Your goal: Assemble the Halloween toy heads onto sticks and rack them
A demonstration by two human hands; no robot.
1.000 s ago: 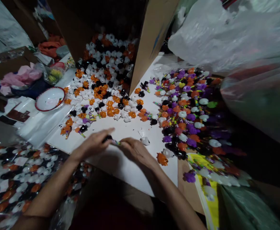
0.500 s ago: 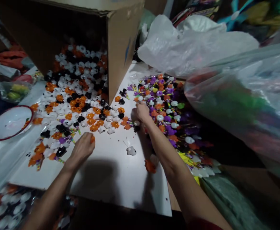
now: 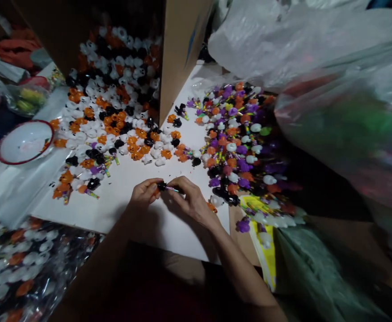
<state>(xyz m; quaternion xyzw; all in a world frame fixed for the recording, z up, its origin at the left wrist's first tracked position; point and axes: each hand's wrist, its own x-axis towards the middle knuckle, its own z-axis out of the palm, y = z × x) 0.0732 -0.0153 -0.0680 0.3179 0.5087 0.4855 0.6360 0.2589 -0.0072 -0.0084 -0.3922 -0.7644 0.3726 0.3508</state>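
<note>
Thumb and fingertips of the left hand (image 3: 145, 192) keep a pinched grip at the black figure-shaped top of a slim multicoloured stick (image 3: 171, 188), with a small orange plastic piece (image 3: 156, 192) among the same fingers. The right hand (image 3: 193, 200) has thumb and forefinger together on the shaft, knuckles upward, fingers bent leftward. Both forearms rise from the bottom edge and converge, the hands nearly meeting over the near part of a flat white counter (image 3: 125, 175); whether they touch it, I cannot tell. Beyond them, white, orange and black plastic figures (image 3: 113, 126) spill from a brown cardboard box (image 3: 177, 58). Sticks with purple, orange and white tops (image 3: 232, 146) crowd the right side. An orange figure (image 3: 212, 207) is partly hidden by the right hand. Far left sits a white bowl with a red rim (image 3: 18, 141). The held stick's long axis runs left to right across the body, black top leftward, other end rightward.
</note>
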